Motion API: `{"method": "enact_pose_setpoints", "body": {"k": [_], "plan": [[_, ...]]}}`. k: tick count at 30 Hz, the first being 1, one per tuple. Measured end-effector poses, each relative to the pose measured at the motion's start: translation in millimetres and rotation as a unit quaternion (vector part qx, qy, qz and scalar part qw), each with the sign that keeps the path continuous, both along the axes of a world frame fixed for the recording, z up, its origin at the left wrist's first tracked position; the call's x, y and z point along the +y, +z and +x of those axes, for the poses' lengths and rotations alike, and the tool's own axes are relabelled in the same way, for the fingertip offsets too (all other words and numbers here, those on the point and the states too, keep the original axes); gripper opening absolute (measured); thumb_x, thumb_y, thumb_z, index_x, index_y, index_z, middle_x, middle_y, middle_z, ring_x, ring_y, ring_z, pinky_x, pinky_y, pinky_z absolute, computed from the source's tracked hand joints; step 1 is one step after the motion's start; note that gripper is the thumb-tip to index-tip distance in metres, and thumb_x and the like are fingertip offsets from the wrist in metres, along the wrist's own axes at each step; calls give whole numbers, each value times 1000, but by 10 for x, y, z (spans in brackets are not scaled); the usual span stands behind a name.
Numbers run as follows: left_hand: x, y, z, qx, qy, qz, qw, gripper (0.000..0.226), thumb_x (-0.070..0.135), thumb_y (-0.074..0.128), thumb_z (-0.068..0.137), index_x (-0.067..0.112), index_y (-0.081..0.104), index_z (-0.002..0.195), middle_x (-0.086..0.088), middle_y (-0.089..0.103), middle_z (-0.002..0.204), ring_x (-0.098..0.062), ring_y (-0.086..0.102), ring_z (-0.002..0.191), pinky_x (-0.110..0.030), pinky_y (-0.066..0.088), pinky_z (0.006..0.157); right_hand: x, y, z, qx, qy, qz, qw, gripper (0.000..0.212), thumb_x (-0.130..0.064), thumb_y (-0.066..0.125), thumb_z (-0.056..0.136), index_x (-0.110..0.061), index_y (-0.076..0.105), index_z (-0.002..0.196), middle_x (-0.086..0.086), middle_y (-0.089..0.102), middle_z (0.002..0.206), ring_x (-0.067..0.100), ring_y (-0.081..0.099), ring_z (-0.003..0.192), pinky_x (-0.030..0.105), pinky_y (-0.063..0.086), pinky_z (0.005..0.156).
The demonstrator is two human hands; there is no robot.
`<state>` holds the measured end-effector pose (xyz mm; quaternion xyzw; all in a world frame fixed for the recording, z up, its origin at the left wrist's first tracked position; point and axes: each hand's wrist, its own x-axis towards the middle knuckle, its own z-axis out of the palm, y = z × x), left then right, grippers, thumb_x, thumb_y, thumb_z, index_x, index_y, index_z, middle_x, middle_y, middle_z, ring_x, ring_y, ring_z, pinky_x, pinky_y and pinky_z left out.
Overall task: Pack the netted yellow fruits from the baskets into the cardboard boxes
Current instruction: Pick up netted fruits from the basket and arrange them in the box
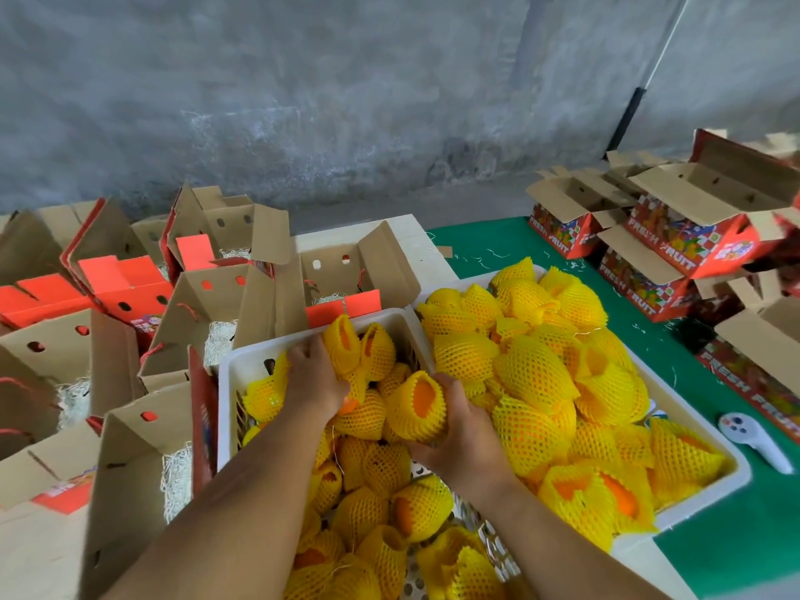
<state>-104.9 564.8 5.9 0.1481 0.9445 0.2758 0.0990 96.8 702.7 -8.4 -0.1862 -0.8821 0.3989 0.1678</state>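
Both hands in the near basket, each gripping a netted fruit.

Left hand (314,378) curls round a fruit (346,346) at the basket (242,361) rim; right hand (459,430) cups another fruit (417,411). Open boxes (182,322) stand left.

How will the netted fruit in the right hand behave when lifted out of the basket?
The netted fruit in the right hand probably grips well: its foam mesh looks soft and textured, not slick. The sleeve's open top flares loosely, so it may slip if held by the net alone. Being rounded, the fruit would likely roll if set on a flat surface.
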Motion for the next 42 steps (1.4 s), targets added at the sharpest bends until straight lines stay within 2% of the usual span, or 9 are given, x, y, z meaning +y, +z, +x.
{"method": "enact_pose_setpoints", "body": {"k": [5,10,14,18,22,25,28,33,42], "plan": [[18,-40,-45,142,-88,-38,985,81,37,89,76,31,43,144,-4,57,135,-32,55,123,-44,51,91,12,-24,-5,1,5,16,1000,91,-51,85,70,-46,30,141,-11,63,128,24,63,118,44,56,94],[81,-73,10,232,-128,-193,945,85,63,79,73,31,46,144,-3,46,132,-28,42,123,-39,41,99,13,-28,-6,6,2,23,1000,91,-51,85,71,-41,31,143,-11,63,125,23,63,117,44,55,94],[213,51,219,22,-63,150,986,82,62,87,70,24,54,135,2,59,130,-24,55,123,-41,49,100,14,-28,-5,0,-3,-5,1000,98,-54,83,70,-41,26,149,-5,66,125,27,63,117,46,57,91],[250,146,606,-191,16,409,892,73,57,86,74,45,41,131,20,60,117,0,63,96,-8,51,57,-3,6,4,9,-12,-30,999,101,-61,79,66,-45,23,148,-7,70,115,20,69,106,42,61,83],[201,116,739,-297,43,408,862,84,85,74,54,39,61,122,13,70,113,-10,69,97,-30,58,73,-7,22,12,5,-15,-10,1000,94,-62,82,62,-44,33,140,-21,65,106,11,71,98,29,60,77],[110,66,761,-316,71,364,873,80,89,74,54,29,66,106,8,62,76,-11,60,68,-27,49,56,-2,4,9,-7,-4,26,1000,95,-62,85,62,-37,38,140,-11,69,114,17,69,103,36,59,83],[60,49,814,-330,88,341,876,87,84,74,54,28,64,119,3,71,95,-13,67,78,-26,54,59,6,-10,7,-10,7,49,999,93,-63,84,61,-36,40,138,-7,70,114,21,68,103,41,58,85],[102,54,813,-388,88,387,832,134,69,89,49,24,27,159,-3,49,153,-24,57,128,-41,52,103,-1,-29,0,-6,12,69,998,92,-65,81,62,-36,37,138,-8,69,115,19,67,106,44,55,92],[147,38,613,-251,96,366,891,120,46,95,66,39,17,156,-6,44,149,-34,52,130,-57,51,105,-1,-30,-9,-1,-13,10,1000,95,-70,75,61,-45,31,141,-12,69,110,21,69,101,42,60,82]]}}
